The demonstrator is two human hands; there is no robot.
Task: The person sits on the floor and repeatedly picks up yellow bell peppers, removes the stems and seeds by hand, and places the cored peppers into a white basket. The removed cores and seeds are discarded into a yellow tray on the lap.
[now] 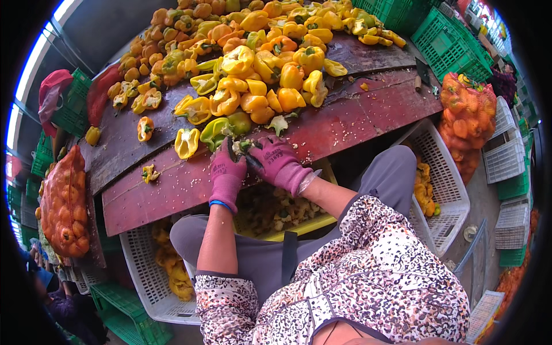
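At the near edge of the red board table, both my hands wear pink gloves with dark fingertips. My right hand has its fingers closed on a pale pepper core with a green stem. Close beside it, my left hand has its fingertips at the core and at a green-yellow pepper half; its grip is partly hidden. A cut yellow pepper half lies to the left, and a loose pepper core sits just beyond my right hand.
A large heap of yellow and orange peppers covers the far table. Below the edge are a yellow crate of cores and white crates with pepper pieces. Full net bags stand both sides. A knife lies right.
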